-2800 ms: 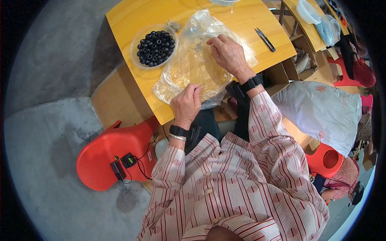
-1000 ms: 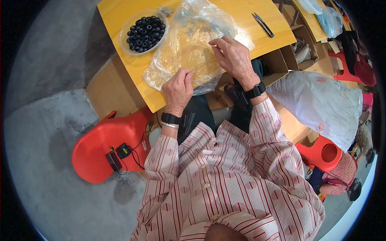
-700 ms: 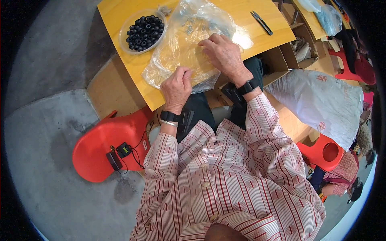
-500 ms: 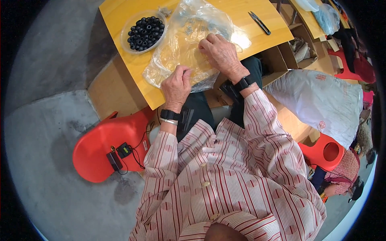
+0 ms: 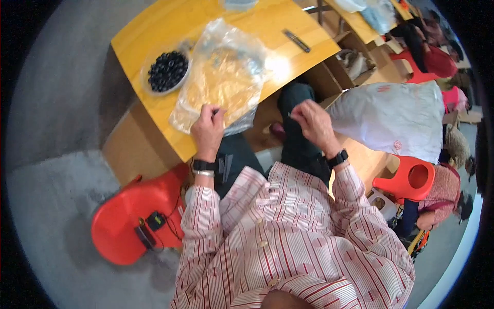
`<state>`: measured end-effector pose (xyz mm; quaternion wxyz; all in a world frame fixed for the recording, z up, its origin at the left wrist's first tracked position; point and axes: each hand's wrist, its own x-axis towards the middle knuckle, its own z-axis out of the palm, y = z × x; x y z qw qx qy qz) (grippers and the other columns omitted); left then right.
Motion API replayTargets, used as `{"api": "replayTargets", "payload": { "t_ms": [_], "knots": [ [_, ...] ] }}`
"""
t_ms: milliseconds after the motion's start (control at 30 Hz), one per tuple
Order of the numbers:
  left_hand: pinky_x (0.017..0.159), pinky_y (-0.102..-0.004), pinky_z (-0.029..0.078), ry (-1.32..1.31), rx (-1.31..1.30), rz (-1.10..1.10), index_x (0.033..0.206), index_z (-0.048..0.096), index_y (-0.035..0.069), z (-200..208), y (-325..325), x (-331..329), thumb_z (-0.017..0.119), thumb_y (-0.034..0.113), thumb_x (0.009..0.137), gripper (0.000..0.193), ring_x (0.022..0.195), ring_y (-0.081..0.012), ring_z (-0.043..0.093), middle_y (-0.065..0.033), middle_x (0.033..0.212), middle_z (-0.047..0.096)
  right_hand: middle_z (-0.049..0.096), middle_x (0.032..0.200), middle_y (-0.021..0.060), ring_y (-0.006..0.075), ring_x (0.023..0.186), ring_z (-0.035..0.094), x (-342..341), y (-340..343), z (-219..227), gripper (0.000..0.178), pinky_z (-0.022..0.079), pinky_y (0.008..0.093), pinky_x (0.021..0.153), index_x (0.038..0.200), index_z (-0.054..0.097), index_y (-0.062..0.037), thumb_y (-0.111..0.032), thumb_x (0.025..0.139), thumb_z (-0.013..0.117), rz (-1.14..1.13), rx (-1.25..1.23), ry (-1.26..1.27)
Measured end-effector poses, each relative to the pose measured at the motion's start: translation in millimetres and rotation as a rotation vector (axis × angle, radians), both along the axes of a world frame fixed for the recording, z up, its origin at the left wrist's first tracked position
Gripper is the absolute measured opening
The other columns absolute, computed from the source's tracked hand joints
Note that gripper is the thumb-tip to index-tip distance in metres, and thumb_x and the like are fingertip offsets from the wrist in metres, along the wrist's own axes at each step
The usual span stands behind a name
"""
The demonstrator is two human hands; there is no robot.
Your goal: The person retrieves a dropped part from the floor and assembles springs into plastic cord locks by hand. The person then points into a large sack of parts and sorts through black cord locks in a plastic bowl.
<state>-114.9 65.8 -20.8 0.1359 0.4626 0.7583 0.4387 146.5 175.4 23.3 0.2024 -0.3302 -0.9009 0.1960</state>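
My left hand (image 5: 207, 135) is closed in a pinch at the near edge of the table, with a small black part (image 5: 216, 110) showing between thumb and fingertips. Off the table to the right, above my lap, my right hand (image 5: 315, 125) is also pinched; whatever it holds is too small to make out. A crumpled clear plastic bag (image 5: 216, 85) lies beyond my left hand and hangs over the table edge. Left of the bag stands a round clear tub (image 5: 145, 82) filled with small black ring-like pieces (image 5: 168, 71). Dark thread snips (image 5: 297, 41) rest toward the right.
The yellow wooden table (image 5: 135, 38) slants away from me. A red stool (image 5: 116, 232) with small black devices stands at my left. On my right are a large white sack (image 5: 386, 116), open cardboard boxes and another red stool (image 5: 406, 180). Other people sit farther right.
My right hand has moved off the bag, right and toward me, and now hovers above my lap. My left hand stays near the table edge. The whole view has shifted somewhat.
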Motion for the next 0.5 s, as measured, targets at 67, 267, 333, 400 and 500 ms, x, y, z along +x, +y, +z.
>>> {"api": "replayTargets", "payload": {
  "t_ms": [67, 267, 333, 400, 500],
  "knots": [
    [0.055, -0.0404, 0.046, 0.045, 0.040, 0.002, 0.088, 0.058, 0.010, -4, -2, 0, 0.062, 0.023, 0.085, 0.014, 0.066, -0.0341, 0.061, -0.0109, 0.073, 0.064, 0.053, 0.079, 0.0109, 0.0303, 0.076, 0.056, 21, -14, -2, 0.011, 0.045, 0.0377, 0.063, 0.085, 0.055, -0.0052, -0.009, 0.080, 0.063, -0.047, -0.023, -0.004],
    [0.055, -0.0404, 0.046, 0.087, 0.024, -0.019, 0.088, 0.058, 0.011, -6, -3, -1, 0.061, 0.025, 0.086, 0.014, 0.066, -0.0341, 0.062, -0.0112, 0.073, 0.064, 0.055, 0.081, 0.0125, 0.0306, 0.075, 0.057, 60, -48, 1, 0.011, 0.046, 0.0363, 0.064, 0.085, 0.057, -0.0052, -0.012, 0.081, 0.064, -0.244, -0.213, -0.042],
    [0.055, -0.0410, 0.046, 0.109, 0.015, -0.010, 0.088, 0.057, 0.011, -2, -3, 0, 0.061, 0.026, 0.086, 0.016, 0.065, -0.0346, 0.061, -0.0124, 0.072, 0.064, 0.055, 0.080, 0.0121, 0.0288, 0.072, 0.056, 66, -54, 10, 0.012, 0.046, 0.0354, 0.063, 0.086, 0.057, -0.0045, -0.012, 0.082, 0.065, -0.323, -0.264, -0.024],
    [0.055, -0.0410, 0.046, 0.123, 0.014, -0.019, 0.088, 0.057, 0.011, 0, -3, -1, 0.061, 0.027, 0.086, 0.016, 0.065, -0.0347, 0.061, -0.0124, 0.072, 0.064, 0.055, 0.079, 0.0117, 0.0270, 0.069, 0.056, 74, -59, 14, 0.012, 0.046, 0.0344, 0.062, 0.086, 0.057, -0.0038, -0.013, 0.082, 0.065, -0.390, -0.324, -0.001],
    [0.055, -0.0415, 0.046, 0.133, -0.013, -0.031, 0.089, 0.057, 0.012, -3, 1, 2, 0.061, 0.027, 0.086, 0.015, 0.065, -0.0352, 0.061, -0.0127, 0.072, 0.064, 0.055, 0.076, 0.0111, 0.0222, 0.064, 0.054, 96, -61, 16, 0.014, 0.045, 0.0319, 0.059, 0.086, 0.057, -0.0026, -0.014, 0.083, 0.065, -0.454, -0.292, 0.007]
  ]
}}
